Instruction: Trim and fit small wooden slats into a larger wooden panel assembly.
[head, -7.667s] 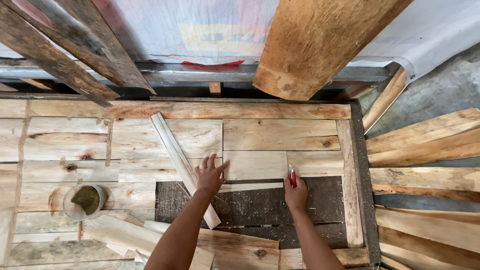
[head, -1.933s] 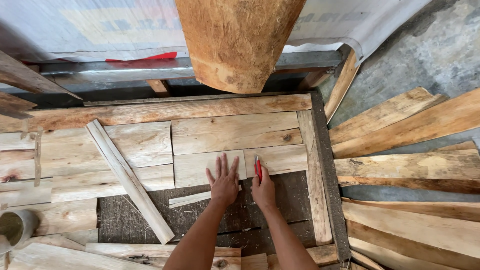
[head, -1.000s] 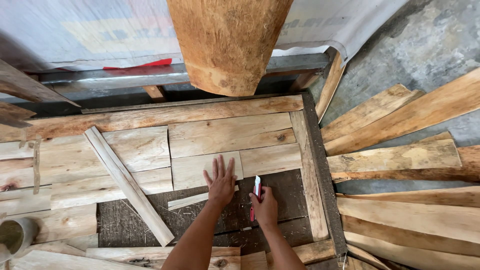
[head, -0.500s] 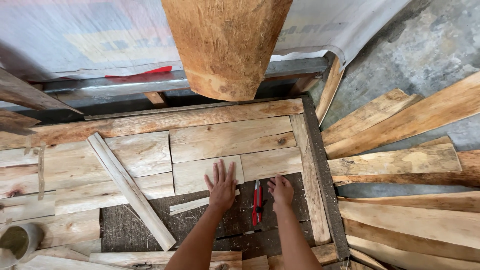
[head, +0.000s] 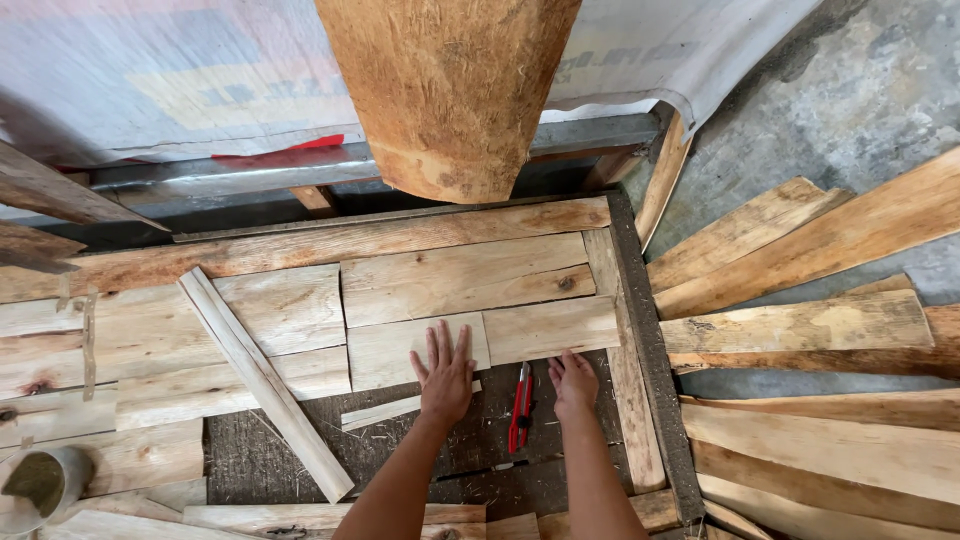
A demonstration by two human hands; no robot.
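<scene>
My left hand lies flat with fingers spread on the near edge of a short light board set in a wooden frame. My right hand rests empty, fingertips touching the near edge of the neighbouring short board. Between my hands a red utility knife lies on the dark base. A thin wood sliver sits just left of my left hand.
A long narrow slat lies diagonally across the laid boards at left. Loose planks are piled on the concrete floor at right. A thick bark-edged slab leans overhead. A grey tin stands at lower left.
My right hand has laid the red knife down on the dark base and moved right to the board's edge. My left hand stays flat on the short board.
</scene>
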